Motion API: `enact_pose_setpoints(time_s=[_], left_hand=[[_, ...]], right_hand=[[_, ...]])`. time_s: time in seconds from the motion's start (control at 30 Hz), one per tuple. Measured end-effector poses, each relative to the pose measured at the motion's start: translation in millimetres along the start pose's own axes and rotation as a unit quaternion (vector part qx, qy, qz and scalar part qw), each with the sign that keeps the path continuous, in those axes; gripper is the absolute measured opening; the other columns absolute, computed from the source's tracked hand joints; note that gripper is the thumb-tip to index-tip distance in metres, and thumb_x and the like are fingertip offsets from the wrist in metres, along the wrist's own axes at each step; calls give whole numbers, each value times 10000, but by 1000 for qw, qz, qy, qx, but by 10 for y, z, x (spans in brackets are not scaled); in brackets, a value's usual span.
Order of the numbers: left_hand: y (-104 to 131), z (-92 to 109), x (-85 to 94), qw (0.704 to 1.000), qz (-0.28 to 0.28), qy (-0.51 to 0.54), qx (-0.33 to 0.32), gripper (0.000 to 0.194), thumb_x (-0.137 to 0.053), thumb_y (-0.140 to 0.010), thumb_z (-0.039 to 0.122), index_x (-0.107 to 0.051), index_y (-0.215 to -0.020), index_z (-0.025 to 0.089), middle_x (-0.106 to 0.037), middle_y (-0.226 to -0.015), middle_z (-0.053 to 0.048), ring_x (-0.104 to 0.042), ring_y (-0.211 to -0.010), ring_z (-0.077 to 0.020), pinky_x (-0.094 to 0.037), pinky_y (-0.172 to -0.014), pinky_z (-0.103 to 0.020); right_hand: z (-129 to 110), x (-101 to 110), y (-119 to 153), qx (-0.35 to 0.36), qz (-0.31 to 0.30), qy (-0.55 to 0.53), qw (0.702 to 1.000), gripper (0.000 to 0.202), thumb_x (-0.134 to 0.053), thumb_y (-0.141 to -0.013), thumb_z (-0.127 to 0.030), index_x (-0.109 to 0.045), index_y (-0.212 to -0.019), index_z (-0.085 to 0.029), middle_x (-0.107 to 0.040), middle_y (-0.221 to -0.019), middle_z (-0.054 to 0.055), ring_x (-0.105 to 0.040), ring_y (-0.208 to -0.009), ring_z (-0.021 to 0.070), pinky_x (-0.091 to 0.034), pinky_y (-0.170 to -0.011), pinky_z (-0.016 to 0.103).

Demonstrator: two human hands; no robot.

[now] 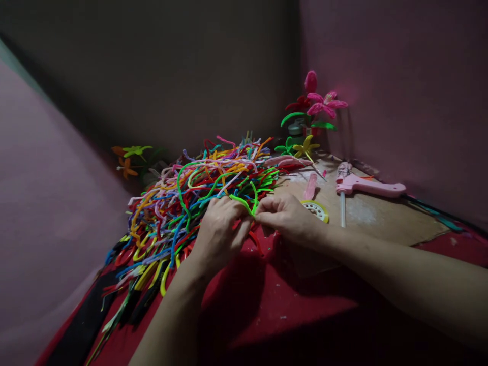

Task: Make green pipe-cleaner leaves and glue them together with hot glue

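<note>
Between my hands is a bright green pipe cleaner (241, 201), bent where my fingertips meet. My left hand (223, 226) pinches it from the left, with the thumb below and the fingers curled. From the right, my right hand (284, 216) grips the green piece between thumb and fingertips. Just behind and to the left of my hands lies a large heap of pipe cleaners (213, 175) in many colours. A red pipe cleaner (256, 243) lies on the red cloth (274, 305) below my fingers.
A pink glue gun (375, 185) stands on a cardboard sheet (389, 213) at right, near a yellow-rimmed roll (317, 210). Pink (327, 104) and yellow pipe-cleaner flowers (305, 146) stand behind. Orange flowers (127, 166) are at far left. Yellow-and-black handled tools (147, 284) lie left.
</note>
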State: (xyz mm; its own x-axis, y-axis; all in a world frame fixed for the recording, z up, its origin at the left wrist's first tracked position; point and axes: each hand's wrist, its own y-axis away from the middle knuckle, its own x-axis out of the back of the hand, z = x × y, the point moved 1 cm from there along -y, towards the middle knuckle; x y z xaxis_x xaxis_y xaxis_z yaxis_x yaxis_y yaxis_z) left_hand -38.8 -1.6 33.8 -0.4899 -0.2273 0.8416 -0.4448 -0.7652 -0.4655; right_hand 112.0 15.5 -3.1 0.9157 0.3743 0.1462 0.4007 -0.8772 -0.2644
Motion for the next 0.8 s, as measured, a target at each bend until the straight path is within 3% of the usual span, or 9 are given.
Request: enact_pose_setpoints(time_s=[0.07,0.17,0.23,0.3,0.37,0.47,0.6,0.7,0.8], left_hand=[[5,-9,-44,979,-36,144,137,152,-544,-704,227,-559,-570,157,-508,-548,0,-428,-538,-119,-324,-543,-257],[10,-23,-149,847,-86,426,305,167,-559,-622,225,-499,-484,152,-409,-449,25,-355,-423,-87,-281,-438,-232],[5,-23,-204,748,-100,561,341,153,-565,-576,214,-491,-461,146,-421,-452,19,-378,-420,-87,-324,-448,-239],[1,-21,-213,711,-88,607,344,160,-589,-574,212,-504,-462,137,-425,-455,22,-382,-419,-78,-339,-455,-233],[1,-18,-172,745,-62,573,336,162,-625,-605,222,-539,-502,130,-421,-453,35,-356,-405,-59,-302,-430,-208],[4,-4,-53,846,-8,443,296,127,-657,-648,254,-615,-625,137,-490,-501,32,-392,-428,-61,-300,-433,-195],[-3,36,80,950,75,273,130,66,-633,-699,212,-668,-732,167,-608,-746,-24,-545,-703,-132,-417,-659,-225],[-6,45,100,975,59,213,35,65,-611,-723,189,-673,-734,177,-595,-821,-44,-548,-801,-153,-414,-731,-235],[-8,26,78,976,33,214,25,53,-603,-733,200,-641,-712,170,-586,-817,-46,-541,-790,-152,-411,-723,-235]], right_hand=[[-8,-10,43,92,24,135,986,145,-474,-716,-161,-543,-589,-155,-529,-529,4,-461,-509,104,-335,-514,231],[-11,-31,107,223,60,308,923,149,-453,-741,-155,-558,-636,-153,-547,-592,38,-464,-578,130,-334,-577,262],[-12,-38,128,271,74,359,890,149,-454,-750,-166,-559,-645,-149,-556,-609,60,-469,-605,149,-335,-601,280],[-17,-34,127,272,90,351,891,145,-457,-757,-167,-562,-659,-149,-560,-617,63,-477,-617,154,-341,-610,283],[-29,-23,109,231,102,291,923,142,-459,-768,-161,-565,-673,-156,-558,-611,44,-482,-603,140,-350,-601,269],[-50,-9,74,143,88,162,972,149,-466,-784,-179,-572,-681,-164,-548,-584,10,-484,-558,114,-355,-556,242],[-75,-3,42,69,44,36,996,145,-486,-774,-192,-576,-669,-146,-546,-571,4,-498,-542,111,-364,-522,233],[-77,-3,34,52,23,-1,998,137,-500,-765,-191,-571,-658,-141,-542,-561,1,-493,-531,105,-371,-516,228],[-66,-6,36,58,15,7,998,141,-513,-759,-197,-559,-636,-145,-532,-552,-7,-476,-517,95,-363,-507,220]])
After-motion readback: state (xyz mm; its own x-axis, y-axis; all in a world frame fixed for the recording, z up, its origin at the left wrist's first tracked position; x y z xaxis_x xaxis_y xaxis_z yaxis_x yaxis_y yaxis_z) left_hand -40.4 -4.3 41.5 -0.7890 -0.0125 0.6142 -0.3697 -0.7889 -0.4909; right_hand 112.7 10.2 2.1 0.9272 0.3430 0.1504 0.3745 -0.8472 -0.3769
